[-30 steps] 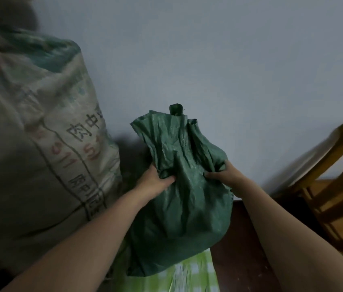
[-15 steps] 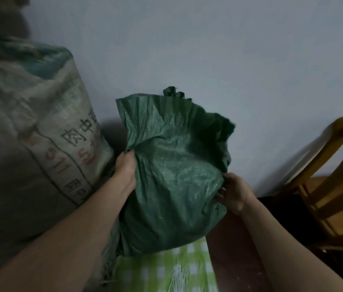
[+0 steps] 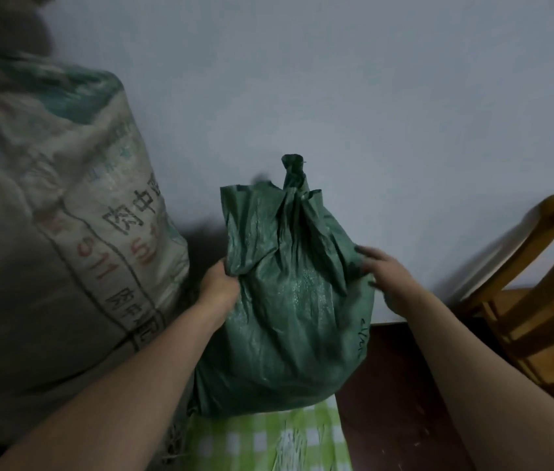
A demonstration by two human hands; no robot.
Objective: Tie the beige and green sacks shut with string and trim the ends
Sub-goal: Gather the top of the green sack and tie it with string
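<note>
Green sack [image 3: 285, 300]: stands upright in the middle, on a green checked cloth [image 3: 234, 443], its back to the pale wall [image 3: 370, 96].
Its mouth: partly twisted into a narrow tuft [image 3: 294, 171] at the top, while a loose flap [image 3: 238, 209] on the left stands ungathered. No string shows anywhere.
Left hand [image 3: 217, 283]: clamped on a fold of the weave at the sack's left shoulder, just under the flap.
Right hand [image 3: 381, 270]: blurred, but the fingers look stretched flat against the right shoulder, curled round nothing.
Step in hand: probably gathering the whole mouth into one neck, ready for tying.
Doing it well: feed the loose flap into the tuft in pleats, then twist low, close above the contents (a high twist leaves slack that string slides off). One hand should pin the neck while the other fetches string.
Beige sack [image 3: 47, 232]: large and printed, just beside the green one on the left. Its top is out of view, so I cannot tell whether it is tied.
Further out: a wooden chair [image 3: 534, 300] at the right, on dark floor [image 3: 387, 385].
</note>
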